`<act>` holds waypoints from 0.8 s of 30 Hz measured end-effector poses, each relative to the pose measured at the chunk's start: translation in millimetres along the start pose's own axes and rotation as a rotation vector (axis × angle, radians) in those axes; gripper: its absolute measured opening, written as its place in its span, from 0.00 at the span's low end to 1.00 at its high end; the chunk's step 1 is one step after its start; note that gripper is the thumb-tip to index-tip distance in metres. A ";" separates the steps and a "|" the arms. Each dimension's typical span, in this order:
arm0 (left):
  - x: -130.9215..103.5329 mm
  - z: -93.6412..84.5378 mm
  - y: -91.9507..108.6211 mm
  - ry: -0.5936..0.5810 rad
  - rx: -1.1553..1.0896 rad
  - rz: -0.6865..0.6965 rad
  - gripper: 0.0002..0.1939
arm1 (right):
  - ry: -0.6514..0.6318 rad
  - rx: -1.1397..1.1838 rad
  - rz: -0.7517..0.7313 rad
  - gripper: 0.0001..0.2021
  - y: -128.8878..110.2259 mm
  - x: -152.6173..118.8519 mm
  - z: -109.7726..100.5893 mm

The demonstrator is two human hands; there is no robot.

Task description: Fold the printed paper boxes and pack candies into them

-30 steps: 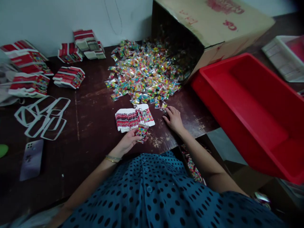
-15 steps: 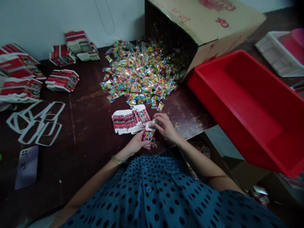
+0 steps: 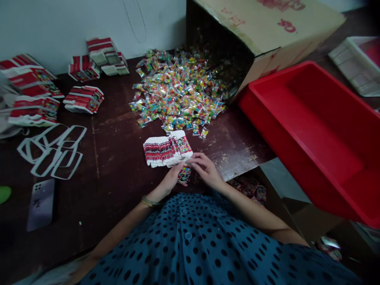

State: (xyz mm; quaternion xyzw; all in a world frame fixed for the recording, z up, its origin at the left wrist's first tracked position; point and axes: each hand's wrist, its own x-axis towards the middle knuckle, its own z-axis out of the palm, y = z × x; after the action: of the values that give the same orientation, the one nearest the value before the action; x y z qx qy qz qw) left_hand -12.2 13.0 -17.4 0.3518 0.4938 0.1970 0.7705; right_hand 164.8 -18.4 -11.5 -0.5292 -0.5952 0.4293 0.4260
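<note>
A small printed carton (image 3: 184, 174) with colourful patterns is in my left hand (image 3: 168, 181), thumb along its side, close to the table's front edge. At its white top, the fingers of my right hand (image 3: 208, 173) are pinched on the flap; part of the top is hidden behind them. Just beyond my hands lies an overlapping row of flat folded cartons (image 3: 160, 151), red and white. Behind that row spreads a heap of candy packets (image 3: 178, 93), clear-wrapped with bright sweets inside.
An open cardboard box (image 3: 267, 29) lies on its side behind the heap. To the right stands a red plastic bin (image 3: 308, 114). Bundled cartons (image 3: 84, 99), white paper bands (image 3: 67, 164) and a phone (image 3: 40, 206) are at left. More cartons (image 3: 251, 190) fill a box below the table.
My right hand has moved from over the carton's open top down onto its flap. The carton's opening, visible before, is now covered. The whole view has shifted slightly.
</note>
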 end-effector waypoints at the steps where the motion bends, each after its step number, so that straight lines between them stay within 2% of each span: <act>1: 0.0 1.2 0.3 -0.014 0.001 -0.006 0.29 | 0.018 0.140 0.088 0.12 2.6 0.1 1.9; 3: -0.8 3.1 1.3 -0.060 0.012 -0.005 0.28 | -0.011 0.403 0.279 0.17 8.8 2.0 3.6; 6: -2.8 3.4 2.3 -0.116 0.099 0.063 0.25 | -0.190 0.579 0.445 0.21 16.0 6.1 1.9; 8: -3.4 2.3 2.5 -0.131 0.173 0.105 0.22 | -0.243 0.481 0.379 0.17 15.6 7.0 0.1; 10: -2.7 1.0 2.8 -0.113 0.181 0.117 0.19 | -0.214 0.286 0.190 0.13 10.6 5.0 -0.7; 13: -0.1 0.4 4.0 -0.069 0.096 0.089 0.19 | -0.151 0.069 -0.061 0.14 -0.2 0.3 0.5; 15: 1.0 0.4 5.3 -0.060 0.070 0.090 0.20 | -0.109 0.045 -0.098 0.15 -4.9 -0.5 1.9; 17: -0.1 0.0 6.8 -0.084 0.071 0.120 0.21 | -0.059 0.073 -0.066 0.13 -6.5 1.3 2.5; 20: -6.6 -1.8 8.8 -0.174 0.093 0.153 0.22 | -0.040 0.090 -0.059 0.11 -5.7 3.2 1.3; 24: -15.6 -3.4 10.1 -0.305 0.185 0.141 0.22 | -0.080 0.002 -0.191 0.13 -4.0 -5.2 -3.9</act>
State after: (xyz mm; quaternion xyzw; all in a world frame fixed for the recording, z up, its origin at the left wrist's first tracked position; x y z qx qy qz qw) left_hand -21.6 10.9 -1.1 0.4806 0.3616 0.1485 0.7850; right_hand 167.8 -23.7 -6.9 -0.4523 -0.6590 0.4080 0.4413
